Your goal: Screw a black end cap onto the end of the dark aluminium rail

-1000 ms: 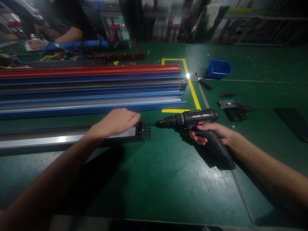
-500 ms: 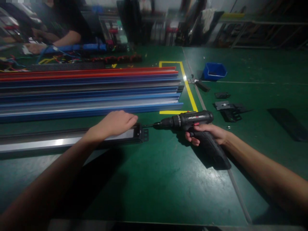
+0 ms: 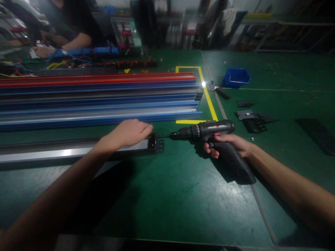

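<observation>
My right hand (image 3: 230,144) is wrapped around the grip of a black cordless drill (image 3: 217,129), one finger by its red switch. The drill points left, and its long thin bit (image 3: 164,136) meets the end of a long black profile (image 3: 141,146) with a silvery inner strip. On that end sits a black end cap with a slotted tab (image 3: 161,146) sticking out. My left hand (image 3: 129,133) lies across the top of the profile close to the cap, fingers curled over the far side and mostly hidden. Whether a screw sits at the bit's tip is too small to tell.
Behind the profile lies a row of blue, red and black profiles (image 3: 104,104), ending near yellow tape (image 3: 209,104). To the right are a blue bin (image 3: 237,77), black brackets (image 3: 253,123) and a dark flat piece (image 3: 316,134). A co-worker (image 3: 75,31) handles wiring at back left.
The whole view has shifted slightly, so everything appears a little further right. Both hands, the drill and the profile keep about the same positions relative to each other.
</observation>
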`<state>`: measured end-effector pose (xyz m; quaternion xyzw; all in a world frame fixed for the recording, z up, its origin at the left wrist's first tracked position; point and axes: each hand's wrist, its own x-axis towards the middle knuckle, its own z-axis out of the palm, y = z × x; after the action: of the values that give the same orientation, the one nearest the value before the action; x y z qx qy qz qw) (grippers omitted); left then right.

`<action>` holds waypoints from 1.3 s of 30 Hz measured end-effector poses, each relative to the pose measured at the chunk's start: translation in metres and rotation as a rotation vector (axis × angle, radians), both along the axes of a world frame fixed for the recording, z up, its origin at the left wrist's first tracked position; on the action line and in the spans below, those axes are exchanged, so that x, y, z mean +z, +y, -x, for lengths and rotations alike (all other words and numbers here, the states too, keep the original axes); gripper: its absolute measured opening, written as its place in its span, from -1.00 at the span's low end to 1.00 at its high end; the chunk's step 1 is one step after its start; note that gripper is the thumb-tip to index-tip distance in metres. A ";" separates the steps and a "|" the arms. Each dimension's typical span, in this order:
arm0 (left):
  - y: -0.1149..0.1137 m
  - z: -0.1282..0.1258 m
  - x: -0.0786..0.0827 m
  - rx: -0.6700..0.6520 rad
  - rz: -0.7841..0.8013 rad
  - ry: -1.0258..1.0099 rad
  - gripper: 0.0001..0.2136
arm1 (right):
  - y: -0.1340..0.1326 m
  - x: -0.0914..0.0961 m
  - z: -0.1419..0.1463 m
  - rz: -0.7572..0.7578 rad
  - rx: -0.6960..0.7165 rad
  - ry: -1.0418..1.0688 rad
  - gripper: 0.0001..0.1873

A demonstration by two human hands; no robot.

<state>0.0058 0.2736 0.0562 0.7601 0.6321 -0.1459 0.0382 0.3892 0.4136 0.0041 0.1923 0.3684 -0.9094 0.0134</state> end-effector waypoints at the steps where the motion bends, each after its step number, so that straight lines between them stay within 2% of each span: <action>1: 0.000 0.000 0.000 0.000 -0.001 0.003 -0.44 | 0.000 0.000 0.000 0.005 0.002 -0.002 -0.62; 27: -0.001 -0.001 0.000 0.002 0.002 0.009 -0.48 | 0.002 0.001 -0.001 0.025 0.006 -0.057 -0.61; 35: -0.001 -0.001 0.001 0.014 0.013 0.010 -0.46 | -0.002 0.001 -0.001 -0.065 0.014 0.015 -0.67; 39: -0.001 -0.002 0.002 0.007 0.006 0.021 -0.45 | -0.002 0.002 0.000 -0.045 0.023 0.016 -0.65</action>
<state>0.0074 0.2722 0.0578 0.7560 0.6349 -0.1554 0.0345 0.3894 0.4114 0.0059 0.1812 0.3912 -0.9021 0.0167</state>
